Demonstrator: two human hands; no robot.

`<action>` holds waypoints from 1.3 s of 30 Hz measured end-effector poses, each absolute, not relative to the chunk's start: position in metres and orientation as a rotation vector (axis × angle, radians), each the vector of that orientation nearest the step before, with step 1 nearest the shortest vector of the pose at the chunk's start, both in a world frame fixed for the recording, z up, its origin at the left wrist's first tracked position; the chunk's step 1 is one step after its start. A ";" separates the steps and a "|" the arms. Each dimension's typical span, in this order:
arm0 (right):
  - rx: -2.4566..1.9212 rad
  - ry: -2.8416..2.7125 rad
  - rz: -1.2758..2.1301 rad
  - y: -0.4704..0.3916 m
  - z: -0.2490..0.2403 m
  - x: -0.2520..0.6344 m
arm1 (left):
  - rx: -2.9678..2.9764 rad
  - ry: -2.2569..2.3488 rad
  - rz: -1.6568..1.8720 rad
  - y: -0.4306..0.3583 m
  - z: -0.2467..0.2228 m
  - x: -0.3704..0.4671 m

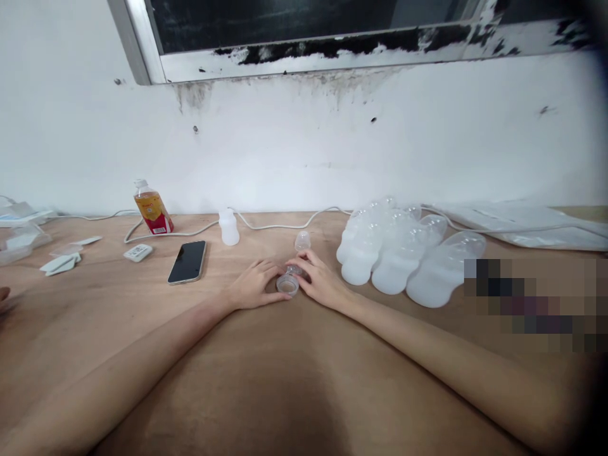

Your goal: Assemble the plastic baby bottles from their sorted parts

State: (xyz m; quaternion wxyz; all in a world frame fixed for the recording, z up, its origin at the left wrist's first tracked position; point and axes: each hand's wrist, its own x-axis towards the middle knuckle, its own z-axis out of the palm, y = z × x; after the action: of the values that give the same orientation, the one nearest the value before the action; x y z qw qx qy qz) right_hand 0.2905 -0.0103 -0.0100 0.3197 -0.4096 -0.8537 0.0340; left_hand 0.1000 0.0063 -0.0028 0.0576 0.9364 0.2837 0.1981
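A small clear plastic ring (287,285) lies on the table between my hands. My left hand (255,283) is curled around its left side, with the thumb at the near edge. From the right, my right hand (323,278) grips at the same ring, its fingers bent over a clear piece (294,270) at the far edge. That piece is partly hidden, and I cannot tell whether it is joined to the ring. Just beyond my right fingers stands a clear dome-shaped cap (303,240).
Several frosted white bottles with clear domed tops (396,253) crowd the right. A single white bottle (228,228), a phone (187,262), a drink bottle (153,208) and a small white device (138,253) are left. A white cable (280,227) runs along the back; another person's fingers (4,296) show far left.
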 end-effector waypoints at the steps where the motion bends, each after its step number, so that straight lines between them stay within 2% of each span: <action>1: -1.080 -2.220 0.077 -0.011 -0.010 0.291 | 2.837 0.868 0.620 0.007 -0.004 0.100; 11: -1.003 -2.148 0.125 -0.012 -0.009 0.291 | 2.635 1.111 0.946 0.013 -0.013 0.099; 18: -1.011 -2.115 0.235 -0.009 -0.013 0.292 | 2.703 1.000 1.060 0.012 -0.012 0.099; 24: -0.914 -2.150 0.179 -0.015 -0.008 0.288 | 2.760 0.900 0.996 0.005 -0.011 0.103; 31: -0.821 -2.110 0.267 -0.015 -0.008 0.289 | 2.577 0.922 1.077 0.006 -0.013 0.107; 39: -0.989 -2.085 0.257 -0.009 -0.012 0.290 | 2.728 0.612 0.947 -0.001 -0.010 0.106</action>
State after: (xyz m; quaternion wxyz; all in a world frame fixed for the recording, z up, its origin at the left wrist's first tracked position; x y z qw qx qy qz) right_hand 0.2900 -0.0088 -0.0123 0.3986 -0.3907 -0.8235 0.1014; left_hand 0.1061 -0.0006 -0.0104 0.0946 0.9200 0.2063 0.3194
